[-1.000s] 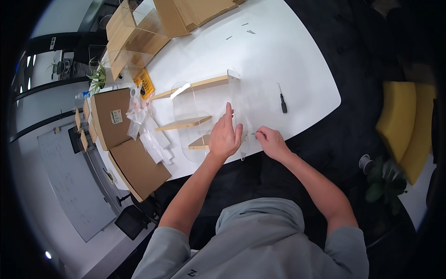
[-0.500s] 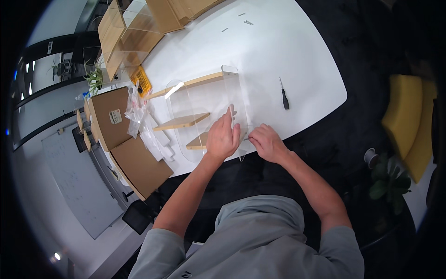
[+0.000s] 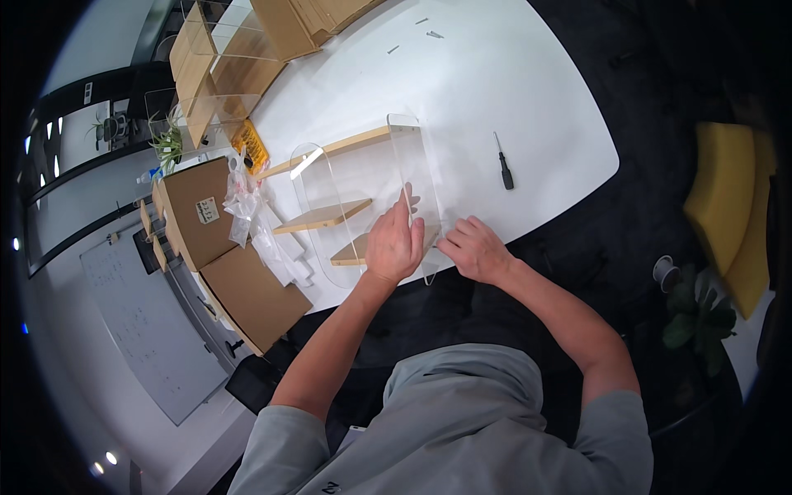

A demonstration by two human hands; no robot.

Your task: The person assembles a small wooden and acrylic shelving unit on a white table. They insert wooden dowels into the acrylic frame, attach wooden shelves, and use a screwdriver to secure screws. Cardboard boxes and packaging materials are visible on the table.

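Observation:
A small shelf unit stands on the white table, made of clear acrylic side panels [image 3: 417, 157] and light wooden boards [image 3: 326, 216]. My left hand [image 3: 394, 243] lies against the right-hand clear panel from its inner side, fingers stretched out, next to the lowest wooden board [image 3: 351, 252]. On the outer side of that panel, near its front lower corner, my right hand [image 3: 474, 250] is closed in a pinch. Whatever its fingertips hold is too small and covered to make out. A black-handled screwdriver [image 3: 506, 175] lies farther right.
Several screws [image 3: 435, 35] lie at the table's far side. An open cardboard box [image 3: 252, 293], plastic bags [image 3: 239, 206] and a yellow-orange item [image 3: 250, 144] are at the left. Behind them stands another wood-and-acrylic piece [image 3: 194, 78]. The table edge [image 3: 561, 206] curves at right.
My right hand has shifted slightly and its fingers have turned a little at the panel. My left hand stays on the panel. The whole view has moved slightly.

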